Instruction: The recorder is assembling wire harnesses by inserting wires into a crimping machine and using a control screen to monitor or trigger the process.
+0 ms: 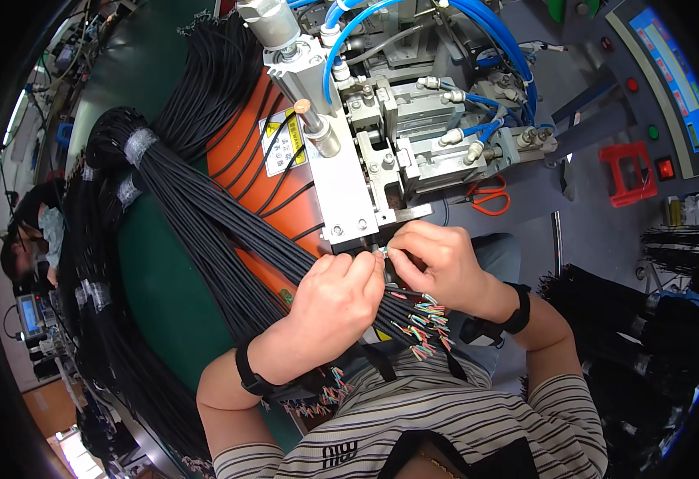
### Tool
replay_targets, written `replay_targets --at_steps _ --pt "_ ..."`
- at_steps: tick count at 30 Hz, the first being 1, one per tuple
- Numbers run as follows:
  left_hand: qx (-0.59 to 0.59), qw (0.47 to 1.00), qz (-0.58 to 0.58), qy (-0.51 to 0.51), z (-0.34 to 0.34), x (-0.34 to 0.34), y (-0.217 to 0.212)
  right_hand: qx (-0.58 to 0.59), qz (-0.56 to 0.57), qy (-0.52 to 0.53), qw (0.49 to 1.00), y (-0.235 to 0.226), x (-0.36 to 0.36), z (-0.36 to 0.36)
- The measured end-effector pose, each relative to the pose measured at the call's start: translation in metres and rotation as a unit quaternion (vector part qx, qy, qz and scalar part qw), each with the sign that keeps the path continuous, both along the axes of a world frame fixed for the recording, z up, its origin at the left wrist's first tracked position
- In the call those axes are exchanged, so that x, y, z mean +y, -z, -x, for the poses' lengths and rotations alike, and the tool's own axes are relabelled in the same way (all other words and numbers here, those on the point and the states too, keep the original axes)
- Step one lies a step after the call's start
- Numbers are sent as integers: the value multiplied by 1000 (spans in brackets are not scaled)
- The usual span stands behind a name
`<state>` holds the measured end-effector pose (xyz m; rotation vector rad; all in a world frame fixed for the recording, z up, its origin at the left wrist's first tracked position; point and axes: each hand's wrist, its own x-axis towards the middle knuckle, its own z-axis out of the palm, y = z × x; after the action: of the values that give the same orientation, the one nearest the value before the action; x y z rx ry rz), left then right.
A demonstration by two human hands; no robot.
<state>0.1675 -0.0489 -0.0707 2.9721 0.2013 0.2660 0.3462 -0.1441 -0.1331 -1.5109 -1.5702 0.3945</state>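
Both my hands meet just off the front corner of the metal clamping machine (349,207). My left hand (337,299) is closed, thumb and forefinger pinching the end of a black cable, most of which my fingers hide. Fingertip to fingertip with it, my right hand (445,259) pinches the small wires at that cable end. Beneath my left hand passes a thick bundle of black cables (221,211), taped near its far end. Its stripped ends (425,323) fan out below my hands, showing red, green, white and other coloured wires.
Several single cables cross an orange plate (233,160) beside a yellow warning label (284,148). More taped cable bundles (98,295) hang over the green table (154,263) at left. Orange-handled scissors (489,198), a red frame (627,176) and a control screen (673,80) are at right.
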Motion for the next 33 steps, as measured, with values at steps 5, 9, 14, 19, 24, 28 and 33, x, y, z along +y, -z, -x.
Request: replay_targets --at_steps 5,9,14,19,24,28,33 --pt "12 1000 20 -3 1 -1 1 -32 -51 30 998 -3 0 6" --pt "8 1000 22 -3 2 -1 1 -64 -95 20 993 0 0 6" --pt "12 1000 24 -5 2 -1 0 -14 -63 28 998 1 -1 7" --pt "11 1000 26 -5 2 0 2 -30 -65 29 997 -2 0 7" --pt "-2 1000 21 0 1 1 1 -37 -90 32 995 3 -2 9" --pt "-20 1000 4 4 0 1 1 15 -42 41 998 4 -1 8" --pt "3 1000 19 -2 1 0 1 5 -43 43 998 2 -2 7"
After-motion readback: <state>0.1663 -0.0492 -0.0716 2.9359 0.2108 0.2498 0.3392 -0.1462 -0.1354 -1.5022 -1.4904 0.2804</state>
